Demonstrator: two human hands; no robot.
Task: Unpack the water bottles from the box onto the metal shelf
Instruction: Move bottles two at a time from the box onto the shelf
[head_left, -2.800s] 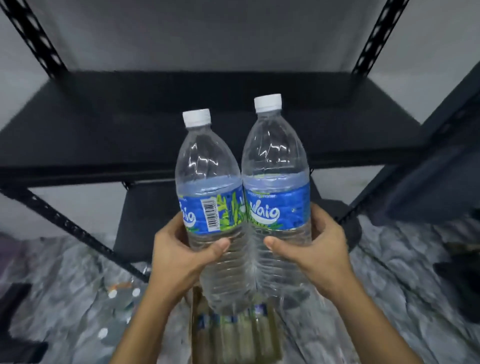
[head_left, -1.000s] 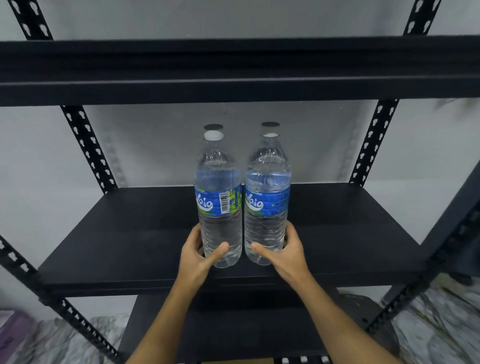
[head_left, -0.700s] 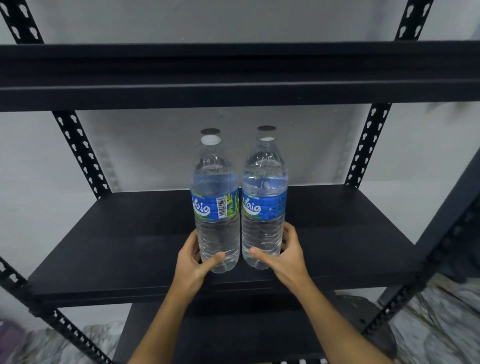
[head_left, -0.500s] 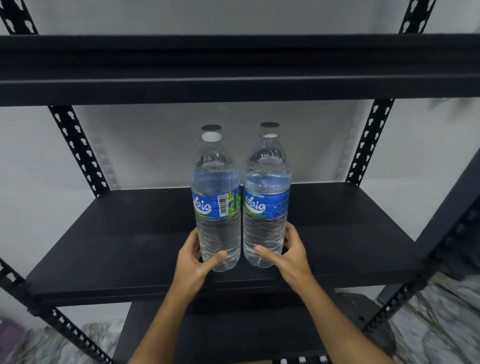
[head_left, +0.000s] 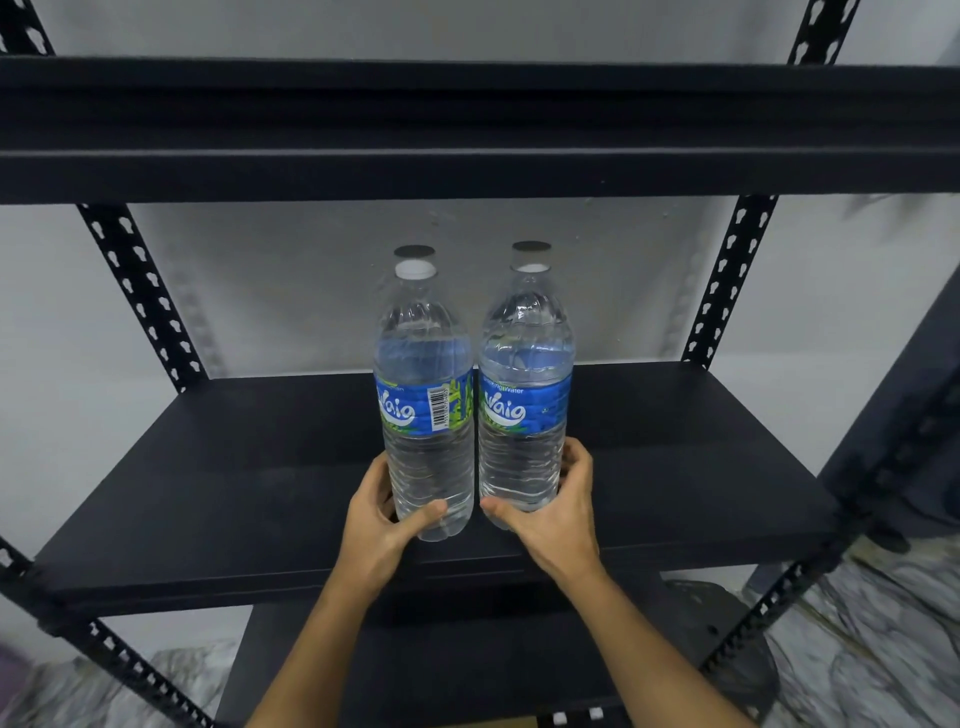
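Since the earlier frames the two bottles have gone from being carried low over the floor to standing upright on the middle board of the black metal shelf (head_left: 218, 499), and over the last half second they have barely shifted at all. The left clear plastic water bottle with a blue label and white cap (head_left: 427, 395) and the right one of the same make (head_left: 524, 384) sit side by side, touching or nearly so, near the front middle of the board.

The left hand (head_left: 379, 519) is wrapped around the base of the left bottle, thumb across its front; the right hand (head_left: 556, 514) holds the base of the right bottle the same way. Both grips are closed on the bottles, not yet released.

Judging by how they stand, this pair is about placed, and what remains is to let go and fetch more. The box is not in view, so how many bottles are left cannot be told.

The shelf board is flat, matt and dark, bare apart from these two bottles, with plenty of room on either side and behind. Another black board (head_left: 467, 130) runs above, clear of the caps. Perforated black uprights (head_left: 140, 296) frame a plain pale wall (head_left: 311, 280), and marble-patterned floor (head_left: 857, 649) shows below.
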